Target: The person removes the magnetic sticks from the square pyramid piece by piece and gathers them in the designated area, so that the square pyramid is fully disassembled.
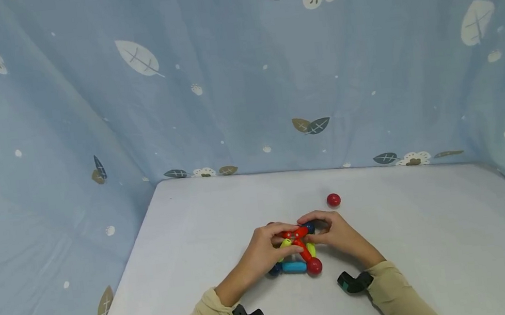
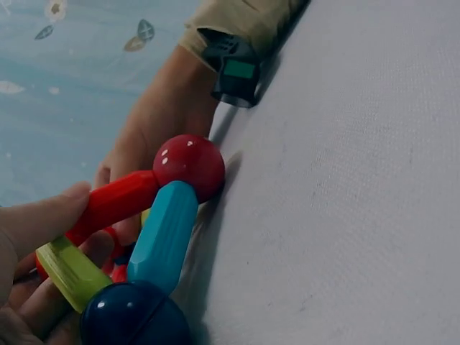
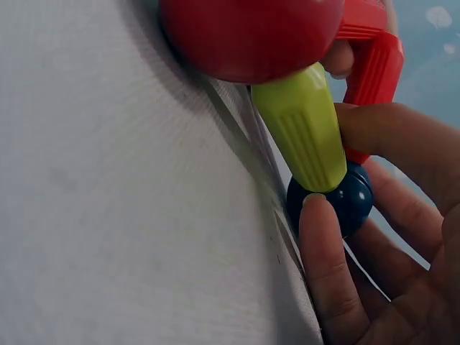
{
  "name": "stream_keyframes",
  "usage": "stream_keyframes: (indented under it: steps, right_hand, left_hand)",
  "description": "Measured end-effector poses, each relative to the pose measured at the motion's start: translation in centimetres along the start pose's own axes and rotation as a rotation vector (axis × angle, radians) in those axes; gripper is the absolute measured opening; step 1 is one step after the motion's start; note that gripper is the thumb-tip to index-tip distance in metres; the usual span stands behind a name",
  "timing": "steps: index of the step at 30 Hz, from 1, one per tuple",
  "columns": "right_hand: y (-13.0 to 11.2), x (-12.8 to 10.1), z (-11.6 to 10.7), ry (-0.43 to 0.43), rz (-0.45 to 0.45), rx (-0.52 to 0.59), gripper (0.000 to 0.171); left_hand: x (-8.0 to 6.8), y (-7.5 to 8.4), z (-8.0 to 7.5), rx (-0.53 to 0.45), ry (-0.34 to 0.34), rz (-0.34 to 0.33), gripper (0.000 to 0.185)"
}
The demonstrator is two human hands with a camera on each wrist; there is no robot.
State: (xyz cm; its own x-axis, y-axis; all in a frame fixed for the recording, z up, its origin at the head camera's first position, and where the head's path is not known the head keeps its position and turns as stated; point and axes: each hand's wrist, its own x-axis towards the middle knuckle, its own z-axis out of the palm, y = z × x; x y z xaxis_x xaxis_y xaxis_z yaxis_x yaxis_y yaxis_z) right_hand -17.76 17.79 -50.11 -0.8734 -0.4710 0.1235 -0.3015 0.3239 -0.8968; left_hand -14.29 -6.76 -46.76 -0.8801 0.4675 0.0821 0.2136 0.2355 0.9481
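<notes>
Rod-and-ball frame [image 1: 297, 253] looks part-built: I see both hands, left [image 1: 263, 252] and right [image 1: 338, 233], gripping it; one red ball [image 1: 333, 200] lies loose at one o'clock.

Bare white tabletop [image 1: 430, 241] lay open right and left of the rod-and-ball toy structure [image 1: 297, 253]. A loose red ball [image 1: 334, 200] sat behind it; blue patterned cloth walls [image 1: 237, 102] closed three sides.

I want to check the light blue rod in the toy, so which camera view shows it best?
The left wrist view: the light blue rod fills the foreground, joining the red ball to the dark blue ball. The head view shows it small at the toy's near edge. The right wrist view does not show it.
</notes>
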Motion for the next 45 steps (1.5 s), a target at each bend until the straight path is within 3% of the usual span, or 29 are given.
stream_keyframes:
  steps: [9, 13, 17, 22, 36, 45]
  right_hand:
    - [0.0, 0.4, -0.2, 0.041, 0.052, -0.029, 0.034]
    - [0.1, 0.3, -0.2, 0.06, 0.075, -0.027, 0.034]
    - [0.3, 0.2, -0.2, 0.071, 0.069, -0.009, 0.035]
    - [0.4, 0.2, -0.2, 0.074, 0.077, -0.005, 0.036]
    - [0.4, 0.3, -0.2, 0.062, 0.083, 0.006, 0.036]
    - [0.2, 0.2, -0.2, 0.059, 0.093, 0.018, 0.036]
  left_hand:
    - [-0.3, 1.9, -1.9, 0.263, 0.003, 0.028, 0.064]
    - [-0.5, 2.7, -2.6, 0.382, 0.028, 0.003, 0.055]
    - [-0.4, 2.9, -2.7, 0.437, -0.038, -0.061, 0.04]
    - [-0.3, 2.4, -2.4, 0.487, -0.118, -0.116, 0.032]
    - [-0.5, 2.3, -2.5, 0.547, -0.114, -0.037, 0.029]
    - [-0.4, 2.6, -3.0, 0.464, -0.112, -0.08, 0.024]
